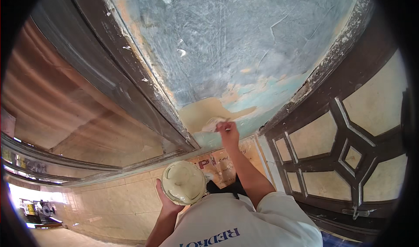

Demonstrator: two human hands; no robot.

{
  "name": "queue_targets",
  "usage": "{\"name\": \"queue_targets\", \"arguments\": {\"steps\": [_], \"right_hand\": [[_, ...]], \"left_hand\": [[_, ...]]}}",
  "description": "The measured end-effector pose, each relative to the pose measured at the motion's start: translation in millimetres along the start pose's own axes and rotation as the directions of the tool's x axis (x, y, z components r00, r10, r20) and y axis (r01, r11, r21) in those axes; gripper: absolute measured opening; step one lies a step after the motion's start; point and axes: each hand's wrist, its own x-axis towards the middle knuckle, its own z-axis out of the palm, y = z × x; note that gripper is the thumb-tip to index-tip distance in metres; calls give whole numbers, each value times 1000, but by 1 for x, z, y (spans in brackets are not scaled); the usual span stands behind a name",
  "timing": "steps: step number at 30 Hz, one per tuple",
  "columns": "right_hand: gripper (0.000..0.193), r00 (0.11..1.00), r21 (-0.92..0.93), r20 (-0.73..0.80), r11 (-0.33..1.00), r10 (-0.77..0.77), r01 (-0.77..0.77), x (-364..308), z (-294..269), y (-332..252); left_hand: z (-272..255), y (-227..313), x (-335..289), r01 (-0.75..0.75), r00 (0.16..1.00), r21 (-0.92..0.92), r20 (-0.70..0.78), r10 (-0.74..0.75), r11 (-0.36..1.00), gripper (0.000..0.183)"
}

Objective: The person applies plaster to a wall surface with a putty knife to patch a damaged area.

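Low on the scuffed, peeling blue-grey wall [235, 42], I see the right hand [228, 128], its fingers pinching a pale piece [211, 125] too blurred to name, long axis roughly sideways, at a smooth tan smear [200, 112]. Out from the wall, the left hand [167, 202] grips a round tub [184, 183] of creamy paste, mouth facing up toward my camera. At the wall's foot lies an orange sheet [224, 173] with large print; blue lettering marks the white shirt [218, 216].

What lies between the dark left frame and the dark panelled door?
In the head view, a patchy grey-blue wall with a tan patch low on it, the right hand at that patch, and an orange printed sheet below.
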Motion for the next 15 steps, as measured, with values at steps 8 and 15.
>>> {"name": "queue_targets", "arguments": {"steps": [8,15], "right_hand": [[34,937,224,-238,953,256,-204,13,-69,63],[20,990,476,67,868,127,-143,-22,16,-22]], "left_hand": [[-6,0,-5,-26,999,-29,-39,25,999,83],[-2,-8,4,-8,1000,-12,-22,7,1000,83]]}}
